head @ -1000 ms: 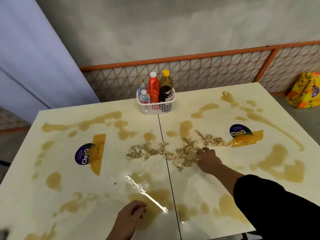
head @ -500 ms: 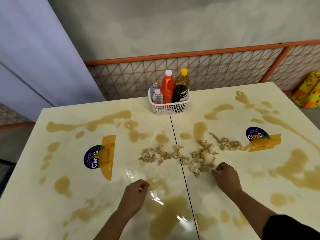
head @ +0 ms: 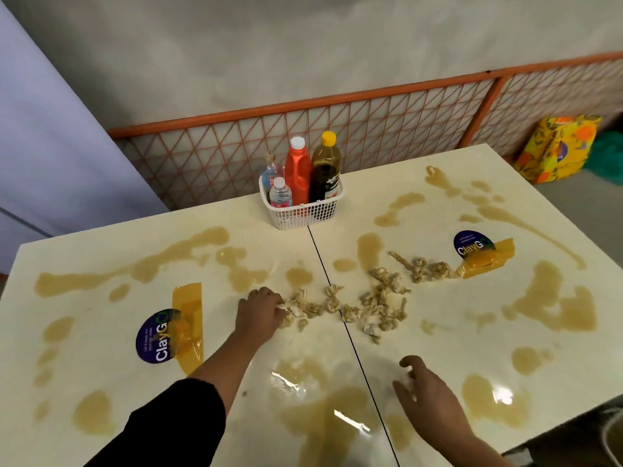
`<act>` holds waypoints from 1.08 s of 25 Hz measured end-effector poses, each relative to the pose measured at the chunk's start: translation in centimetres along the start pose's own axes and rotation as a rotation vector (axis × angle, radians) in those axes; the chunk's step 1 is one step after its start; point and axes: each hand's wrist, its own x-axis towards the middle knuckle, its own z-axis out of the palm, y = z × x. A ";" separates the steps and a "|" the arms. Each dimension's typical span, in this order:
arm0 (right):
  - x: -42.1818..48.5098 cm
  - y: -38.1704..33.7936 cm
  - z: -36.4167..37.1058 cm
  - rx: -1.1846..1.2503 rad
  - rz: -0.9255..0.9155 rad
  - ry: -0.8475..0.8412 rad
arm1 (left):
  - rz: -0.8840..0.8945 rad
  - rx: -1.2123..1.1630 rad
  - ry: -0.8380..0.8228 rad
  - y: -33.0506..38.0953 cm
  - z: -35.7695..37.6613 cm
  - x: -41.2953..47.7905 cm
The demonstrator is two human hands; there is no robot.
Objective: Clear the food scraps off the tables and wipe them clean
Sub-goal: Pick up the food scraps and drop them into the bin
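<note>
My left hand (head: 259, 311) is out on the left half of the surface (head: 236, 217). Its fingers are curled down onto the left end of the scraps (head: 381, 298), closing on the first pale clump there. The scraps lie in a ragged line across the middle and cross the seam (head: 360, 365) where the two tops meet, with most of them on the right half, running up toward the right sticker (head: 470, 244). My right hand (head: 428, 396) is nearer to me, just right of the seam and well apart from the line of scraps. Its fingers and thumb are curled in on a small pale bit that looks like scrap. Brown spills (head: 553, 305) are spread over both halves, with a big one just in front of me between my arms. A second sticker (head: 153, 335) sits left of my left forearm, and yellow tape overlaps each sticker. At the far edge a white basket (head: 303, 214) straddles the seam and holds upright bottles (head: 298, 170). My black sleeve (head: 168, 429) covers the left arm up to the forearm.
</note>
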 end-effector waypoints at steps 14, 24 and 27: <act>2.2 -4.7 0.4 0.824 0.468 -0.272 | -0.644 -2.406 -0.227 3.8 -8.9 -9.2; 1.5 -4.7 -3.6 1.052 0.371 -0.192 | -0.727 -2.011 -0.241 10.4 -7.4 -13.3; 0.3 -2.6 -6.3 1.008 0.336 -0.230 | -0.700 -1.840 -0.229 13.5 -6.6 -14.0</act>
